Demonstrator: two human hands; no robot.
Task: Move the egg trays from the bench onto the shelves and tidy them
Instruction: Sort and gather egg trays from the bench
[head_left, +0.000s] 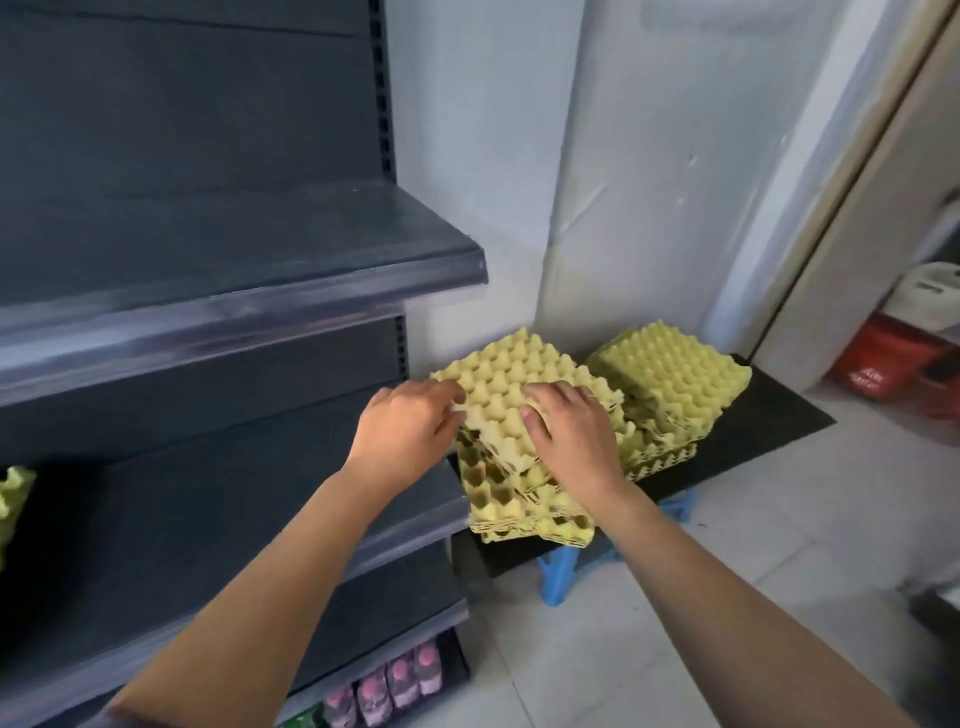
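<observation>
Forearms (249, 597) are stretched out: the top egg tray (498, 384) of the skewed stack (519, 504) on the bench (753, 431) is pinched by the left hand (405, 431) and pressed flat-fingered by the right hand (569, 436) (nested trays stick). Neighbours could get dragged off.

At left, tall dark grey metal shelving unit (208, 291), tiers stepping down toward the viewer. Just beside its right end, low black-topped bench (753, 431) on blue plastic legs (558, 577), on pale tiled floor (727, 571), against white wall (493, 156) behind. On the bench's left front, near stack of yellow moulded-pulp egg trays (519, 499); behind and to its right, touching it, far stack of egg trays (675, 379). Atop the near stack, tilted top tray (498, 384), left hand (405, 431) pinching its left edge, right hand (571, 426) lying over its right part. Further yellow pulp tray (13, 493) on a middle shelf, far left. Row of pink-capped plastic bottles (389, 686) on the bottom shelf. Red container (878, 358) on the floor, far right, past the bench.
</observation>
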